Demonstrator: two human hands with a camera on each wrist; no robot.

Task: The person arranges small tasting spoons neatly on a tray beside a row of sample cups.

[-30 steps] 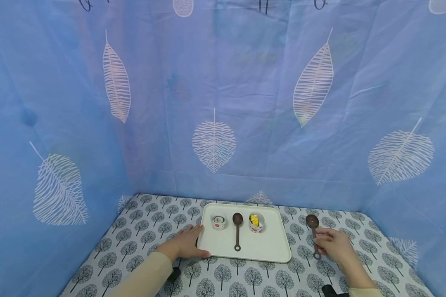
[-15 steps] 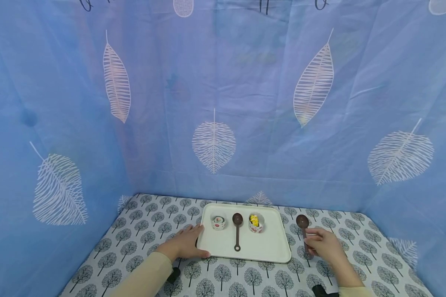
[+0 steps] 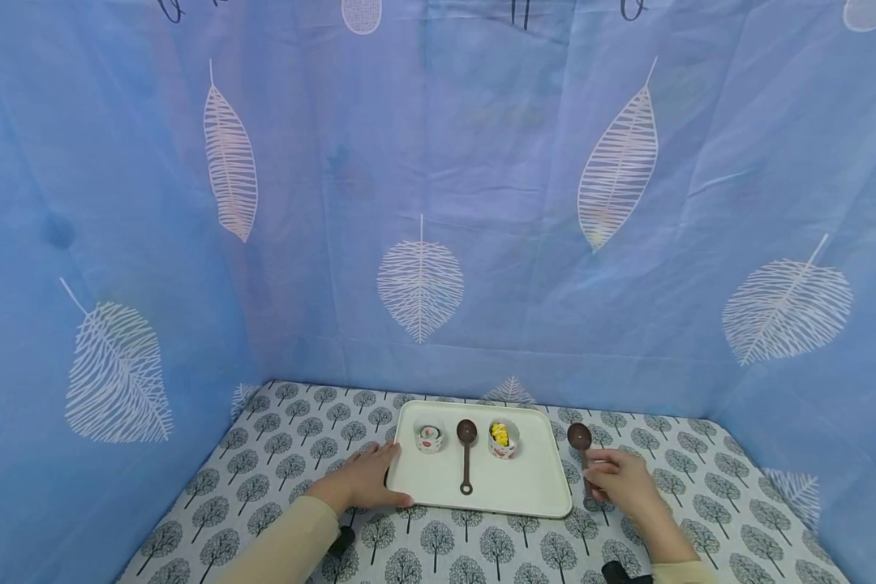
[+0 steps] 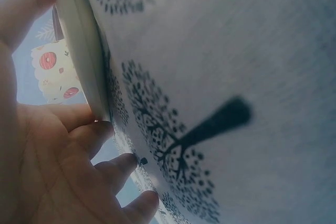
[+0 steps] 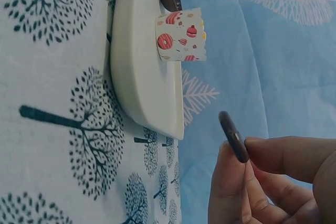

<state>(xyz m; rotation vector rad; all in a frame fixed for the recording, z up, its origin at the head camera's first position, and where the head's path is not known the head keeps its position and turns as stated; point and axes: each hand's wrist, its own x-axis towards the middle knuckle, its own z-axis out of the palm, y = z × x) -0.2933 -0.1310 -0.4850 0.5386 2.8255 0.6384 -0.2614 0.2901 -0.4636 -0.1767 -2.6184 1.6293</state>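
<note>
A cream rectangular tray (image 3: 518, 491) lies on the tree-print cloth. My left hand (image 3: 365, 478) rests against its left side, fingers spread, thumb at the near corner; the left wrist view shows fingertips touching the tray rim (image 4: 86, 45). To the right of the tray, my right hand (image 3: 620, 483) pinches a brown spoon (image 3: 579, 436) by its handle, round bowl pointing away. In the right wrist view the handle's end (image 5: 233, 137) sits between thumb and fingers, apart from the tray. Another brown spoon (image 3: 466, 462) lies mid-tray.
On the tray, a patterned paper cup (image 3: 429, 445) with a whitish roll-like piece stands left of the lying spoon. A second patterned cup (image 3: 504, 450) with a yellow piece (image 3: 500, 434) stands right of it. Blue leaf-print curtains (image 3: 526, 284) enclose the table.
My right hand has moved left with the spoon, from well right of the tray to close beside its right edge. The left hand, tray and cups have stayed put.
</note>
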